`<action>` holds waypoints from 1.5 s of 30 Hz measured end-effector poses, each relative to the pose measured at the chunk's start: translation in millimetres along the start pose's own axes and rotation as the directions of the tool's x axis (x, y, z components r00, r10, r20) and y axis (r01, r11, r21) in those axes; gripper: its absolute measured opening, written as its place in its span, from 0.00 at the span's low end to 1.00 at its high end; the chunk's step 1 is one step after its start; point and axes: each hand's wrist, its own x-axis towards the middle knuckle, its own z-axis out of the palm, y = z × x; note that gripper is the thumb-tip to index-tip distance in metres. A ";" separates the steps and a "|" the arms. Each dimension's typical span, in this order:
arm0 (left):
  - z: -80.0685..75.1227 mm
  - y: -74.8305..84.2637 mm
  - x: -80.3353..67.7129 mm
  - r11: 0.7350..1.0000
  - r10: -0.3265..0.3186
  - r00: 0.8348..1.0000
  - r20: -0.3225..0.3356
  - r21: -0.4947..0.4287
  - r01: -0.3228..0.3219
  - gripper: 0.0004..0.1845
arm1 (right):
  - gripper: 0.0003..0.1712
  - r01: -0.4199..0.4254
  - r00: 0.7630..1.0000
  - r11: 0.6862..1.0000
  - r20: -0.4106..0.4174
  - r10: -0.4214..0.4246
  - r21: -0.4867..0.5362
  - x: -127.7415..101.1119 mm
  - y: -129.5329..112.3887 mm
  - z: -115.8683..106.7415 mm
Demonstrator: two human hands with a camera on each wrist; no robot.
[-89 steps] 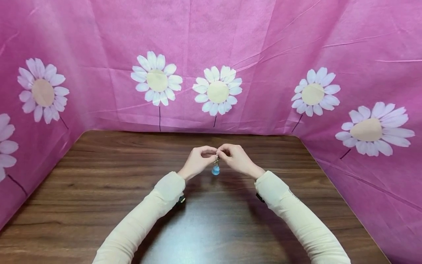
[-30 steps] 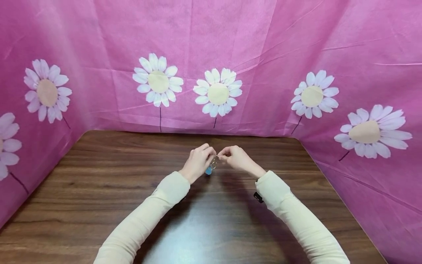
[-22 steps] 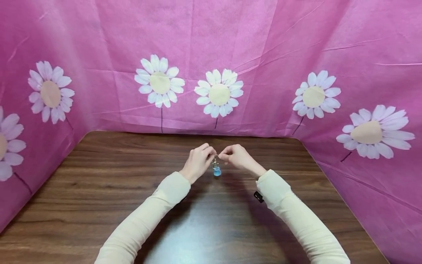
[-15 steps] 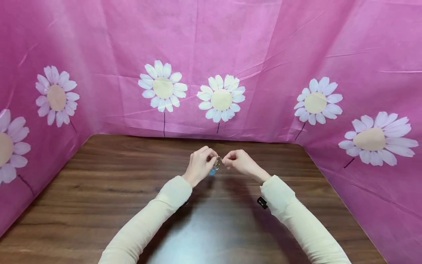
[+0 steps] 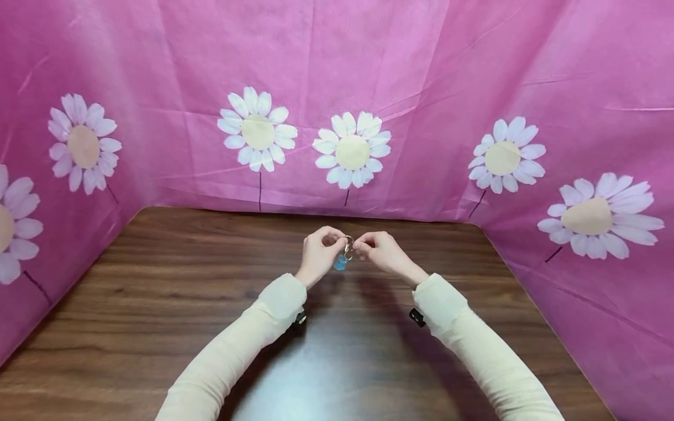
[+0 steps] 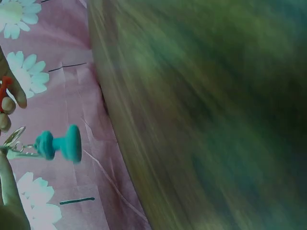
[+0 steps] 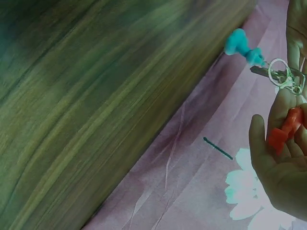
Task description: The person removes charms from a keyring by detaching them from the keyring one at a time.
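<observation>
Wooden table, both hands' grips still pinching key ring, blue charm swung leftward

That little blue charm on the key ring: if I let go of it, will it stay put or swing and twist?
Probably swing: the blue charm hangs below the key ring by a small link, free of the table. It looks small and likely light, so it should barely tug on the ring. Its rounded shape suggests it could roll if set down. Both the left hand and right hand pinch the ring.
</observation>
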 end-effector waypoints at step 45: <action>-8.4 3.2 3.2 0.998 -0.054 0.997 0.063 0.014 0.053 0.02 | 0.08 0.011 0.999 1.000 -0.048 -0.012 -0.015 2.7 7.5 8.8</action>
